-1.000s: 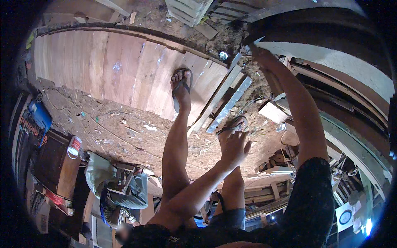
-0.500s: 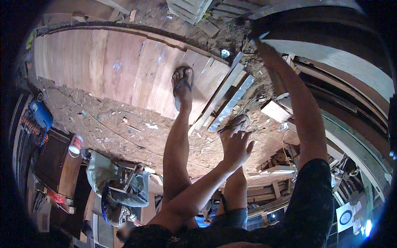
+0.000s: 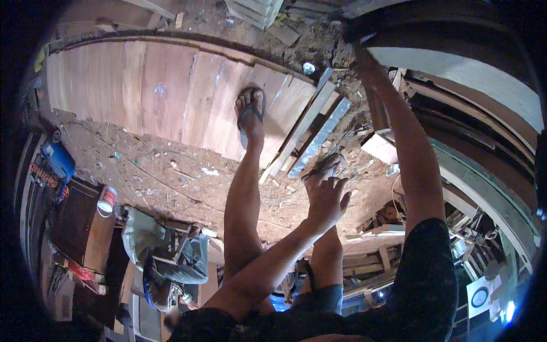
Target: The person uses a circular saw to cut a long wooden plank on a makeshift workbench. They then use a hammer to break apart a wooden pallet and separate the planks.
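Note:
My left hand (image 3: 326, 204) hangs in front of my right leg, just below the sandalled right foot (image 3: 326, 168). Its fingers are loosely bent, the thumb stands apart, and nothing is in it. My right arm stretches up to the far right, where my right hand (image 3: 358, 52) reaches into deep shadow beside a dark, broad curved surface (image 3: 421, 34). A small pale sliver (image 3: 368, 38) shows close to that hand; its kind is unclear. The right fingers are lost in the dark. My left foot (image 3: 250, 111), in a flip-flop, rests on a row of wooden boards (image 3: 171, 97).
Loose wood strips (image 3: 302, 128) and a grey, paint-marked bar (image 3: 320, 138) lie right of the boards. Scraps litter the dirt floor (image 3: 188, 182). Stacked timber (image 3: 467, 114) lines the right. At lower left are a white bucket (image 3: 106, 199), a blue container (image 3: 58, 159) and another person (image 3: 182, 265).
My right hand has shifted slightly to the right in the shadow. The left hand's fingers are a little more bent, and the view has moved slightly.

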`<state>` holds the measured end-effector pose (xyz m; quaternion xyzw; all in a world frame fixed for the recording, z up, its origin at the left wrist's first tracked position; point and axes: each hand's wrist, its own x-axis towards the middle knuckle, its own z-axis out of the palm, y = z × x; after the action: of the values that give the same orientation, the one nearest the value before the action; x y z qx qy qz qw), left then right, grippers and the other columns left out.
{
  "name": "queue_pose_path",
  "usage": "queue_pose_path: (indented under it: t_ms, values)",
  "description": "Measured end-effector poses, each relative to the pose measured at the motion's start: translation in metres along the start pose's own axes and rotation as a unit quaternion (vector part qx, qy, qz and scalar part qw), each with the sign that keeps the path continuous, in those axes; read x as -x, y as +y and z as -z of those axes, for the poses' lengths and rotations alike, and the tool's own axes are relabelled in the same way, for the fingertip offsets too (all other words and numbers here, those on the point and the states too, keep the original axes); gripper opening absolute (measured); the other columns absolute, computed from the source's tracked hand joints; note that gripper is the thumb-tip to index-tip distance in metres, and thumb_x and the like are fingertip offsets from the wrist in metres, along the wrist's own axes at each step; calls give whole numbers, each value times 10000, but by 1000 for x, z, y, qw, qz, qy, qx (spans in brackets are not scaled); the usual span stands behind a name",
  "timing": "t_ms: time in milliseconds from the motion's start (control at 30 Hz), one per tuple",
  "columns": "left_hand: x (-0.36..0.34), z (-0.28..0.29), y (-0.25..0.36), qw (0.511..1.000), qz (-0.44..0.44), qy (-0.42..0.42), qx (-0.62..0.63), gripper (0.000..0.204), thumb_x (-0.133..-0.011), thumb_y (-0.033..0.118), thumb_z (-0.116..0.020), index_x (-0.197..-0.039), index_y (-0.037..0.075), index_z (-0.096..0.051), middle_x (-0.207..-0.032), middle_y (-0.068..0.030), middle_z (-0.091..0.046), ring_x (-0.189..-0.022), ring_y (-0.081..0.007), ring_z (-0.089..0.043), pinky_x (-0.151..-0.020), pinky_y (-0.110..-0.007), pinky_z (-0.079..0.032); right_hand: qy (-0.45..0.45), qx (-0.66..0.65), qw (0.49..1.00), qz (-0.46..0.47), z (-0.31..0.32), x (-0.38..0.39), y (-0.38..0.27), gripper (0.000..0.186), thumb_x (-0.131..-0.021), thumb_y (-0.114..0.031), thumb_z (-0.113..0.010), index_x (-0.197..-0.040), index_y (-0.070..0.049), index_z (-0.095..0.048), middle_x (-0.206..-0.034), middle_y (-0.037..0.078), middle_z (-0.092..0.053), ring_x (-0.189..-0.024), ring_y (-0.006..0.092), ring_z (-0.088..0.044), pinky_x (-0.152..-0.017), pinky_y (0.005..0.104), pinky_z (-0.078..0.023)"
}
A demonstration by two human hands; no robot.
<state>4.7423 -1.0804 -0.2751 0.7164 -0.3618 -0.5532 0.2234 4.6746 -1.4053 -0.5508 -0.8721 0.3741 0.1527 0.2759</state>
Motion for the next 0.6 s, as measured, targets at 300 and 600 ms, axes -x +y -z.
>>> queue_pose_path:
  t_ms: [300, 600]
  values:
    - [3, -3, -4, 999, -18, 18, -33, 402, -902, 265, -657, -1228, 47, -569, -1120, -183, -582, -1014, -341, -588, -860, -479, -482, -233, 27, 972, 27, -18, -12, -41, 807, -830, -67, -578, -1540, -40, -196, -1458, 296, -413, -1248, 394, -535, -1003, 452, -472]
    - [1, -6, 0, 999, -27, 18, -15, 420, -903, 264, -656, -1255, 58, -556, -1113, -173, -584, -1004, -345, -594, -853, -479, -484, -240, -31, 970, 29, -34, 6, -54, 801, -816, -83, -583, -1541, -61, -243, -1476, 220, -433, -1329, 390, -457, -1109, 451, -384]
